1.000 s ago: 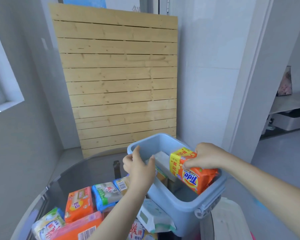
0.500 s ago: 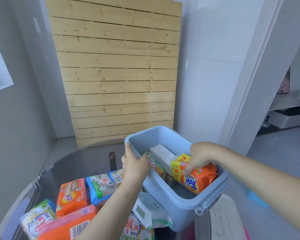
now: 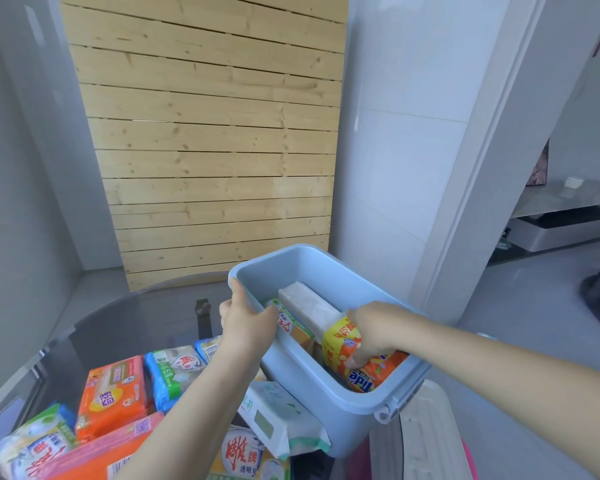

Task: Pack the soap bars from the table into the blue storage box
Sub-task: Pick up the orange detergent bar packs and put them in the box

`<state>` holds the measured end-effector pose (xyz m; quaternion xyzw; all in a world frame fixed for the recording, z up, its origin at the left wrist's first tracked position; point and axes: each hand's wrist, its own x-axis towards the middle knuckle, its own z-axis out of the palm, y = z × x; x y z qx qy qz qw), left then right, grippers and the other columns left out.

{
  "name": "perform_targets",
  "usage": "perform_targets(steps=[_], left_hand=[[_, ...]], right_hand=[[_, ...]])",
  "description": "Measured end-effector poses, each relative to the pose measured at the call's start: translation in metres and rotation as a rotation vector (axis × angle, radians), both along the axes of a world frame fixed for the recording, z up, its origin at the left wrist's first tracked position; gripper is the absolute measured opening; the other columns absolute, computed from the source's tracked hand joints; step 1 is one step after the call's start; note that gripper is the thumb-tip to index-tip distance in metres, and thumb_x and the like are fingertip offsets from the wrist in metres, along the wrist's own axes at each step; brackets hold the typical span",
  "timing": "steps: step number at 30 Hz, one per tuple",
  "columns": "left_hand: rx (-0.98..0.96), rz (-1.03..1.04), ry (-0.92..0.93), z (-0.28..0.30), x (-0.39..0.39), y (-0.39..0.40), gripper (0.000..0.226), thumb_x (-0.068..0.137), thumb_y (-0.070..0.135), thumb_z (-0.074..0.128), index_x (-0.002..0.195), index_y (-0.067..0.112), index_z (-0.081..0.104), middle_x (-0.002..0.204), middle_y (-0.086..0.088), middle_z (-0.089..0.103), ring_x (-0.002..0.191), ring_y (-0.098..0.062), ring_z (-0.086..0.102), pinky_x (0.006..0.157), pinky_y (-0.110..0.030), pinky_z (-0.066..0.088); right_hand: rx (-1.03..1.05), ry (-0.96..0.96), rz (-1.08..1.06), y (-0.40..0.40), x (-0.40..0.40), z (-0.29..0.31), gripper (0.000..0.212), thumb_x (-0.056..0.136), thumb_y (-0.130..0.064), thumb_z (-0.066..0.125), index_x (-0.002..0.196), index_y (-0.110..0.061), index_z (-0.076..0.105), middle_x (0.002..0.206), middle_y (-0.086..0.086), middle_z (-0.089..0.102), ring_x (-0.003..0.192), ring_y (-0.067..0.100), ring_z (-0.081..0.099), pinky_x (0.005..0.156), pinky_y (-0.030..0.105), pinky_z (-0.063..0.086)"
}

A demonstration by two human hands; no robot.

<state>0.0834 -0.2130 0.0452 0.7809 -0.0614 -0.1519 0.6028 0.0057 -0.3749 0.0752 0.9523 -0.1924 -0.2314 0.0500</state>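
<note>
The right hand is down inside the blue box, fingers closed over an orange and yellow Tide bar; the blue letters "ide" show on the wrapper below the fingers, and red Chinese characters run along its yellow end. The left hand grips the box's near-left rim, thumb hooked over the edge and the fingers outside the wall. The box is pale blue plastic with a thick rolled rim and a grey hinge or latch at its near right corner, and it sits on the right part of a dark glass table. Already inside, just left of the Tide bar, stands a plain off-white bar, and against that an orange bar with a green edge and a red character on white. Out on the table to the left lie the unpacked bars: an orange pack with a yellow roundel and white characters, a blue-and-green pack with a red character, a pink pack showing a QR code and barcode, and a green-and-white pack with red characters at the near left corner. A white wipes pack leans against the box's front wall, and under it a pack reads "雕牌" in red. Behind the table a pine slat panel leans on the wall.
</note>
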Motion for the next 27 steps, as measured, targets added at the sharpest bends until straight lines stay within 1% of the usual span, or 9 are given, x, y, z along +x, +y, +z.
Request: perform_targets(steps=[3, 5, 7, 10, 12, 16, 19, 23, 27], left_hand=[[-0.006, -0.010, -0.012, 0.000, 0.002, 0.001, 0.075, 0.091, 0.013, 0.050, 0.153, 0.034, 0.013, 0.138, -0.011, 0.032, 0.121, -0.040, 0.050, 0.099, -0.048, 0.049], [-0.009, -0.010, -0.011, -0.001, 0.003, 0.001, 0.075, 0.091, 0.012, 0.050, 0.153, 0.033, 0.015, 0.137, -0.012, 0.033, 0.119, -0.041, 0.053, 0.098, -0.049, 0.050], [-0.010, -0.004, -0.004, -0.001, 0.003, 0.001, 0.075, 0.091, 0.012, 0.051, 0.153, 0.032, 0.015, 0.138, -0.013, 0.032, 0.118, -0.041, 0.054, 0.098, -0.049, 0.050], [-0.002, 0.000, -0.010, -0.001, 0.002, 0.001, 0.077, 0.091, 0.013, 0.052, 0.154, 0.032, 0.011, 0.137, -0.012, 0.032, 0.119, -0.041, 0.053, 0.099, -0.049, 0.048], [0.005, 0.002, -0.022, -0.001, 0.002, 0.001, 0.078, 0.092, 0.015, 0.052, 0.154, 0.033, 0.009, 0.135, -0.012, 0.031, 0.117, -0.040, 0.054, 0.099, -0.047, 0.049], [0.005, -0.004, -0.030, -0.003, 0.002, 0.001, 0.075, 0.092, 0.016, 0.052, 0.153, 0.033, 0.012, 0.135, -0.012, 0.032, 0.114, -0.040, 0.055, 0.098, -0.047, 0.049], [-0.002, -0.012, -0.031, -0.003, 0.001, 0.002, 0.074, 0.092, 0.016, 0.052, 0.152, 0.036, 0.013, 0.134, -0.012, 0.032, 0.112, -0.039, 0.055, 0.098, -0.048, 0.049], [-0.003, -0.005, -0.053, -0.005, 0.002, 0.001, 0.072, 0.092, 0.015, 0.052, 0.151, 0.035, 0.017, 0.132, -0.011, 0.034, 0.109, -0.039, 0.056, 0.096, -0.048, 0.050], [0.005, -0.006, -0.058, -0.007, 0.004, 0.000, 0.072, 0.092, 0.015, 0.052, 0.151, 0.034, 0.017, 0.131, -0.010, 0.035, 0.107, -0.038, 0.057, 0.095, -0.048, 0.051]], right_hand=[[-0.078, -0.001, 0.049, -0.001, 0.003, -0.001, 0.069, 0.066, -0.062, 0.070, 0.113, -0.013, 0.061, 0.102, 0.005, 0.056, 0.094, 0.023, 0.058, 0.070, 0.031, 0.044], [-0.043, 0.030, 0.010, -0.003, 0.009, 0.001, 0.067, 0.065, -0.059, 0.074, 0.107, -0.009, 0.063, 0.088, 0.004, 0.057, 0.073, 0.021, 0.058, 0.065, 0.030, 0.045], [0.037, 0.080, -0.041, -0.006, 0.012, 0.000, 0.068, 0.066, -0.054, 0.076, 0.114, -0.008, 0.062, 0.093, 0.009, 0.070, 0.056, 0.020, 0.061, 0.059, 0.029, 0.050], [0.135, 0.068, -0.086, -0.014, 0.012, -0.005, 0.070, 0.067, -0.048, 0.078, 0.122, -0.010, 0.058, 0.101, 0.015, 0.074, 0.065, 0.026, 0.069, 0.070, 0.031, 0.057], [0.171, 0.040, -0.113, -0.016, 0.012, -0.009, 0.069, 0.065, -0.046, 0.080, 0.116, -0.004, 0.062, 0.097, 0.017, 0.074, 0.061, 0.026, 0.065, 0.078, 0.032, 0.058], [0.198, 0.002, -0.094, -0.017, 0.009, -0.014, 0.064, 0.064, -0.046, 0.081, 0.105, 0.000, 0.066, 0.089, 0.016, 0.075, 0.058, 0.023, 0.061, 0.070, 0.030, 0.055], [0.162, -0.098, -0.039, -0.018, 0.009, -0.018, 0.058, 0.063, -0.050, 0.079, 0.089, 0.000, 0.068, 0.060, 0.006, 0.060, 0.063, 0.023, 0.056, 0.062, 0.029, 0.046], [0.141, -0.177, -0.038, -0.017, 0.017, -0.020, 0.052, 0.063, -0.044, 0.082, 0.055, -0.007, 0.046, 0.052, 0.000, 0.045, 0.053, 0.019, 0.049, 0.052, 0.027, 0.038], [0.148, -0.146, -0.038, -0.013, 0.025, -0.020, 0.051, 0.060, -0.040, 0.086, 0.049, -0.010, 0.046, 0.038, 0.000, 0.047, 0.042, 0.016, 0.047, 0.053, 0.027, 0.043]])
